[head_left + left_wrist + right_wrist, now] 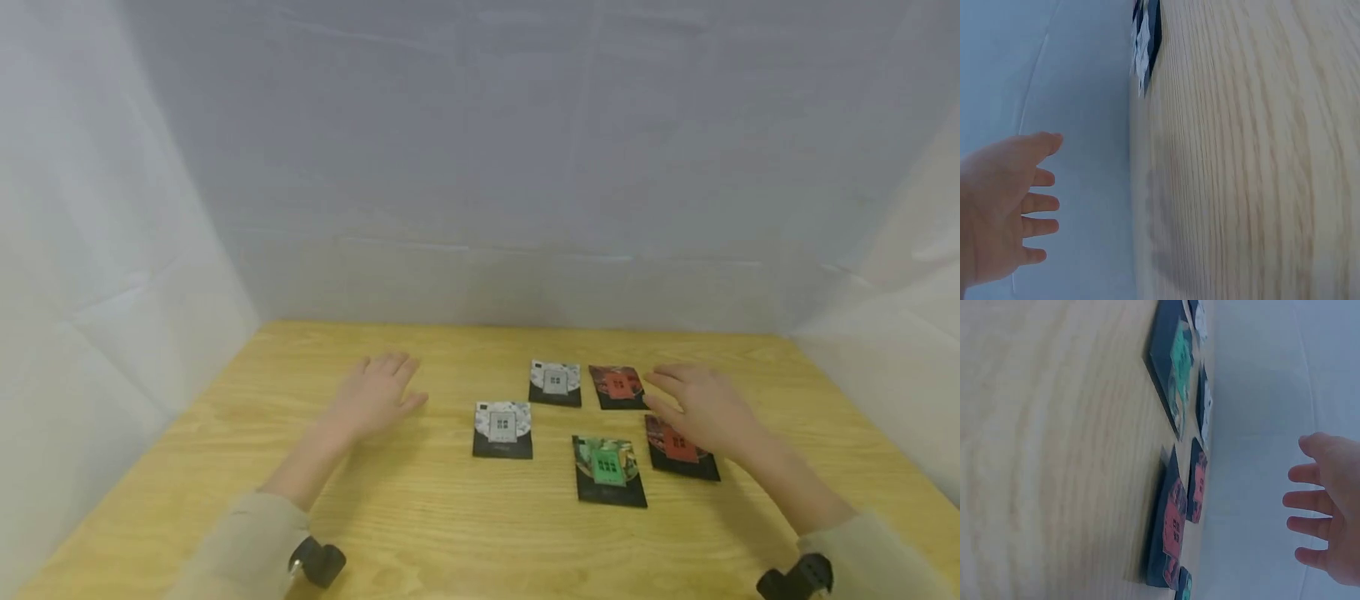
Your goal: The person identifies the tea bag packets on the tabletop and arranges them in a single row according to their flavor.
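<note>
My left hand (375, 393) hovers over the left of the table, fingers straight and holding nothing. To its right lie two flat square packets with white-and-black fronts, a nearer one (502, 429) and a farther one (555, 383). My right hand (699, 406), also empty with fingers spread, is raised above the right-hand packets. Beneath and beside it are two red-and-black packets, one far (617, 387) and one near (681, 448), the near one partly covered in the head view. A green-and-black packet (609, 471) lies closest to me. The right wrist view shows another green-marked packet (1185, 584), hidden in the head view.
The light wooden table (420, 517) has white sheeting (480, 167) behind it and on both sides. A dark wrist device (318, 562) sits at the left sleeve and another (797, 577) at the right one.
</note>
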A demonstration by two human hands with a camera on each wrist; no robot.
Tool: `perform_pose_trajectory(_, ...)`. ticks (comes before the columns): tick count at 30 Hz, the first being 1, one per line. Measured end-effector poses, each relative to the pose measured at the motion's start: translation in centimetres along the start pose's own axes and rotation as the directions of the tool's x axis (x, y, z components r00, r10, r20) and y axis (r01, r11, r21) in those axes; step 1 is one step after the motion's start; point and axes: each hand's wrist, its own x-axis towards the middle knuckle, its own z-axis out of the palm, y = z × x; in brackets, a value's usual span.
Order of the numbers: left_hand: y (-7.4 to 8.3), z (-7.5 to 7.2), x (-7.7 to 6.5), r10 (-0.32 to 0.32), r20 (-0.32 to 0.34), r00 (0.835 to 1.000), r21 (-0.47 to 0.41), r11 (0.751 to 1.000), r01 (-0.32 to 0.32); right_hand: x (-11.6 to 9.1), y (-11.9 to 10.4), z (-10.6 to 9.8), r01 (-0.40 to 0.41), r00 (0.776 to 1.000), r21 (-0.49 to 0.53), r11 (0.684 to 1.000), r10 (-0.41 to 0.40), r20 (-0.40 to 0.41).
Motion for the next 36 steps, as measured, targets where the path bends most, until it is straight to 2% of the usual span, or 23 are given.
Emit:
perform_pose_trajectory(6, 2.7, 0.2, 0.4, 0.051, 0.069, 0.996, -0.022, 0.999, -0.049, -0.8, -1.5, 0.5, 0.022, 0.999, 0.062, 0.998, -0.025, 0.044)
perform_pose_trajectory(13, 5.1, 1.1, 0.5, 0.138, 0.140, 0.980, -0.001, 0.990, -0.140, -1.6, -3.1, 1.4, 0.141, 0.990, 0.074, 0.987, -0.141, -0.002)
perform_pose_trajectory(17, 6.1, 1.9, 0.6, 0.180, 0.179, 0.967, 0.012, 0.983, -0.185, -1.9, -3.8, 1.5, 0.161, 0.983, 0.126, 0.979, -0.171, 0.065)
perform_pose_trajectory(22, 7.2, 2.5, 0.5, 0.229, 0.246, 0.942, -0.006, 0.972, -0.235, -2.3, -4.3, 2.0, 0.225, 0.958, 0.186, 0.956, -0.252, 0.135)
perform_pose_trajectory(27, 8.0, 3.1, 0.4, 0.270, 0.281, 0.921, -0.001, 0.960, -0.281, -2.6, -4.7, 2.7, 0.262, 0.926, 0.223, 0.939, -0.310, 0.217)
perform_pose_trajectory(31, 8.6, 3.5, 0.5, 0.290, 0.301, 0.909, 0.002, 0.953, -0.304, -2.9, -5.0, 3.1, 0.266, 0.908, 0.267, 0.926, -0.333, 0.253)
perform_pose_trajectory(36, 9.3, 3.7, 0.4, 0.298, 0.313, 0.902, 0.029, 0.946, -0.323, -3.0, -5.3, 3.5, 0.272, 0.895, 0.258, 0.927, -0.342, 0.285)
